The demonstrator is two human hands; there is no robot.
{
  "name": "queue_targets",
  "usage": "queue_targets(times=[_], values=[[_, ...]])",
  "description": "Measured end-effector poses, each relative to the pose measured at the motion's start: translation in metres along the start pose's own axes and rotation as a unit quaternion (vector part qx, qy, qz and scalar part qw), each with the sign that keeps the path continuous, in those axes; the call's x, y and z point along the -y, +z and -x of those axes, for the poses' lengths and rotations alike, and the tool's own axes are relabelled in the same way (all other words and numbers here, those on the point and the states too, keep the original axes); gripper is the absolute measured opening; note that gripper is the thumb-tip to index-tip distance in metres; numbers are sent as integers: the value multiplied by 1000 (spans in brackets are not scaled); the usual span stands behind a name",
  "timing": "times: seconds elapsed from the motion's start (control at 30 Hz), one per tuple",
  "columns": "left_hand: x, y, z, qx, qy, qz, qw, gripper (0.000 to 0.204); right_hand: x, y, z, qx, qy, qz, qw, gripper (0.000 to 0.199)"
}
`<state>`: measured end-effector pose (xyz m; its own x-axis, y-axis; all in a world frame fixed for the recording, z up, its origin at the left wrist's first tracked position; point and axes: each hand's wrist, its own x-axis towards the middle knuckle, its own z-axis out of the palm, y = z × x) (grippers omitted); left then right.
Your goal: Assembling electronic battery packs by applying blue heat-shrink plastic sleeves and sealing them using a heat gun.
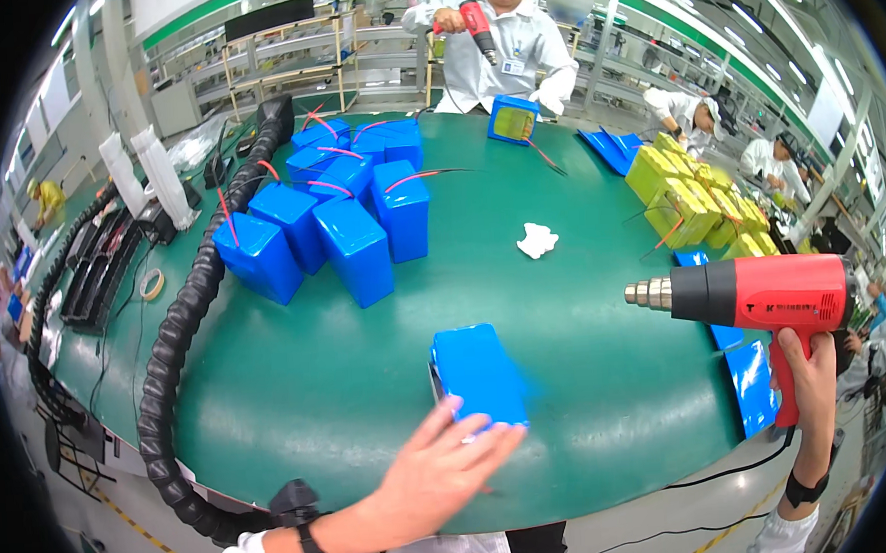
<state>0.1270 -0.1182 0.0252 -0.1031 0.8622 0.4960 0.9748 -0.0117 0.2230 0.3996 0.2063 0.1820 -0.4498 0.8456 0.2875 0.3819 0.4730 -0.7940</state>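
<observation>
A blue shrink-wrapped battery pack (pixel 476 373) lies flat on the green table (pixel 588 369), close to the near edge. It looks like a dense, rigid block with a slick film skin, so I'd judge it heavy and slippery, best gripped across its long sides. The left hand (pixel 435 475) is open, fingers spread, fingertips touching the pack's near end. The right hand (pixel 809 372) is closed round the handle of a red heat gun (pixel 755 295), nozzle aimed leftward above the table. More blue packs (pixel 329 207) are clustered farther back.
</observation>
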Motion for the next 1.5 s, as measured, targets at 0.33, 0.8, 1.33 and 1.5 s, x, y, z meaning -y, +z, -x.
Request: queue_targets(times=[0.33,0.8,1.33,1.5], values=[[35,-22,-15,-28,-120,-103,987,42,-75,21,24,4,30,-98,995,36],[83,-79,-37,297,-114,-1,948,87,-119,75,80,74,94,-297,947,42],[83,-65,-54,312,-153,73,935,99,-140,115,190,68,228,-348,907,43],[84,-64,-60,328,-135,59,933,103,-142,124,198,103,211,-384,893,41]])
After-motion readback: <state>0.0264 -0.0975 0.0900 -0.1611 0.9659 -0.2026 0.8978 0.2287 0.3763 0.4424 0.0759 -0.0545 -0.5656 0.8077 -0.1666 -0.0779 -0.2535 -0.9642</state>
